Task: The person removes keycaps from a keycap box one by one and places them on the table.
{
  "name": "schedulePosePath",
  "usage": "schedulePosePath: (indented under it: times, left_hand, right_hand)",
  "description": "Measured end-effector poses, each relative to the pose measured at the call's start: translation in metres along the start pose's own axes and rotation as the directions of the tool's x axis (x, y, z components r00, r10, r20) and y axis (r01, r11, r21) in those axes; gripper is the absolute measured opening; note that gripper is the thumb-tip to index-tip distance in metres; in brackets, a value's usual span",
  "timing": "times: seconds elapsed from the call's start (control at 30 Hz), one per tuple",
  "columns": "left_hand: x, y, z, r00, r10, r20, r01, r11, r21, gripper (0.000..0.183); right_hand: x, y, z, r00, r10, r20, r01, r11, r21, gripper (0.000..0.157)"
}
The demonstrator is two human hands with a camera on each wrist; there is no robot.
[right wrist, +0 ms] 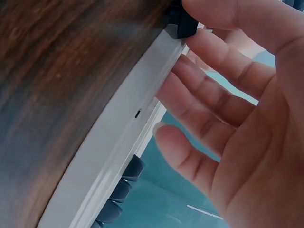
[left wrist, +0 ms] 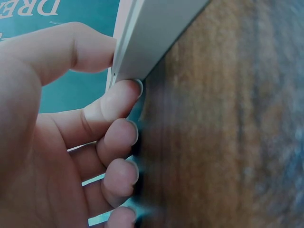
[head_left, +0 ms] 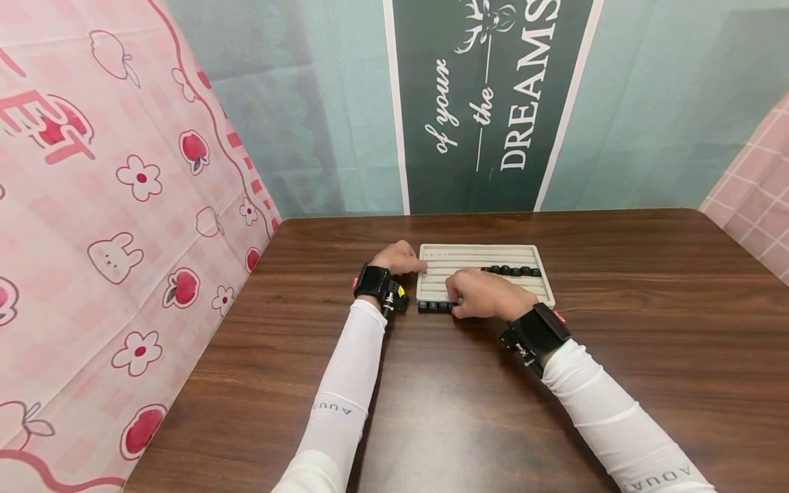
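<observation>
A cream tray (head_left: 477, 256) with raised ridges lies flat on the table. My left hand (head_left: 397, 259) grips its left edge, with the thumb (left wrist: 92, 50) on the rim and the index finger (left wrist: 121, 99) low against the side wall. At the front edge, my right hand (head_left: 487, 294) pinches a black keycap (right wrist: 184, 21) between thumb and index finger. Several black keycaps (head_left: 433, 306) line up along that edge, left of the right fingers. Another row of black keycaps (head_left: 514, 271) stands on the tray's right half. The right hand hides part of the tray.
The brown wooden table (head_left: 407, 411) extends around the tray. Behind it hangs a teal cloth with a dark lettered panel (head_left: 474, 185). A pink patterned cloth (head_left: 142, 274) borders the left side. Each wrist carries a black strapped camera.
</observation>
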State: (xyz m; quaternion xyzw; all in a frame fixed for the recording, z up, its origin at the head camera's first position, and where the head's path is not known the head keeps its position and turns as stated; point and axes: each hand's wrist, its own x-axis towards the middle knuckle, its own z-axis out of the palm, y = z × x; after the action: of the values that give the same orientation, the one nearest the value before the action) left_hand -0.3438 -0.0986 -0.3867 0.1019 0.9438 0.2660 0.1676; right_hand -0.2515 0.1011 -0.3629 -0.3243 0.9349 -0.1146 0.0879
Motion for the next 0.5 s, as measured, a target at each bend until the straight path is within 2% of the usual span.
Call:
schedulePosePath:
  times: [0.5]
  left_hand:
    - [0.0015,-0.0006,0.0002,1.000,-0.013,0.009,0.013,1.000,-0.018,0.041]
  right_hand:
    - [-0.0001,-0.0032,-0.0007,0.999,0.032,0.002,-0.032,0.999,-0.022,0.016]
